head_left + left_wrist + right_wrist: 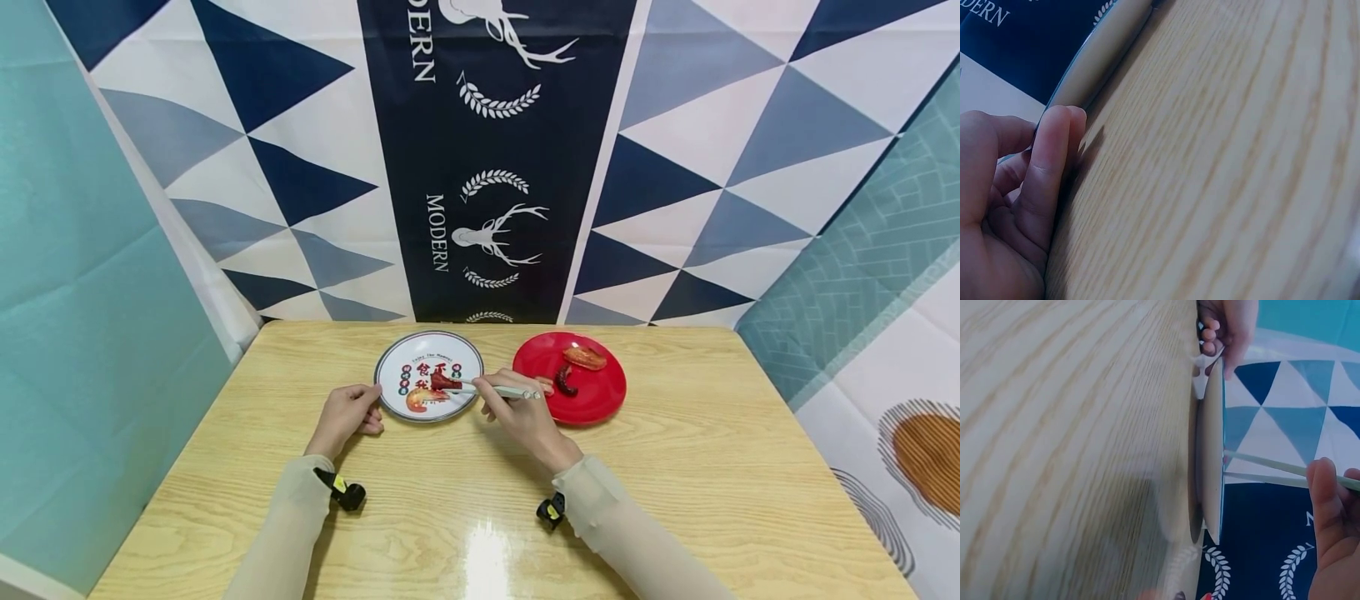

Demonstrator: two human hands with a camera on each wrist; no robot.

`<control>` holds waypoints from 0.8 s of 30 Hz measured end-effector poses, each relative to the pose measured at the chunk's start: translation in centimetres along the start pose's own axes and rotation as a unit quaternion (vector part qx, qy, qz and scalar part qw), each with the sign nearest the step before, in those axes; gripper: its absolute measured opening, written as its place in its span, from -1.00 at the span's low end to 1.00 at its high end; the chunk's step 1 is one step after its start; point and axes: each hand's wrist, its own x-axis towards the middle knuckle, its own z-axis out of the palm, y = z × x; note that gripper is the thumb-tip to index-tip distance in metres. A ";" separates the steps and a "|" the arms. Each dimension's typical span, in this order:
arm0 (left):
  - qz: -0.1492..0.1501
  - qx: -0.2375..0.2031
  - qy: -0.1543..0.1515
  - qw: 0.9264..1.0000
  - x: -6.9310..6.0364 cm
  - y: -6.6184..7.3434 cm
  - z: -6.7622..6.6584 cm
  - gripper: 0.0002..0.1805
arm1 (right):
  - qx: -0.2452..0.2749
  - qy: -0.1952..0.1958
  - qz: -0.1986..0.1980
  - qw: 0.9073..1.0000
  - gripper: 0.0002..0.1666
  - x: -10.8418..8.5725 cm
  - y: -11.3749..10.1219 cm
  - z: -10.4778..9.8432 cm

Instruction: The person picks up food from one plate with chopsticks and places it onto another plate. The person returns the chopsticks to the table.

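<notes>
And here on the white plate [393, 353], the chopsticks [524, 393] are in! Their tips meet the meat [444, 381], a dark red piece right of the plate's middle; whether they truly pinch it, I can't tell. Just below it on the plate lies the shrimp [420, 401], curled and orange.

The right hand [521, 415], at the white plate's right side, grips the chopsticks by their shafts. Over at the plate's left edge, the left hand [348, 414] pinches the rim, a sensible place to steady it. To the plate's right sits the red plate [603, 398], bearing a dark crescent [564, 382] and a golden piece [585, 358].

Handling? I'd judge the meat light and perhaps slick, liable to roll between slim sticks; best nipped across its thick middle. The shrimp looks smooth too: take it across the body.
</notes>
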 end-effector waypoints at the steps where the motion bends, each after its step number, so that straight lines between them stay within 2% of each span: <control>1: 0.000 0.000 0.000 1.000 0.0 0.0 0.0 -0.58 | 0.005 0.001 0.008 1.000 -0.86 0.0 -0.3 -0.1; 9: 0.000 0.000 -0.001 1.000 0.0 0.1 0.1 -0.58 | 0.034 0.011 0.031 0.999 -0.89 0.2 -2.7 -1.1; 14: 0.001 -0.002 0.001 1.000 0.0 0.1 0.1 -0.58 | 0.052 0.016 0.049 0.997 -0.83 0.1 -2.9 -1.5; 19: -0.002 -0.003 0.002 1.000 -0.1 0.2 0.0 -0.58 | 0.051 0.032 0.042 0.997 -0.82 0.0 -3.2 -1.8; 24: -0.001 -0.004 0.002 1.000 -0.1 0.0 0.0 -0.57 | 0.043 0.056 0.040 0.997 -0.84 -0.5 -2.2 -2.2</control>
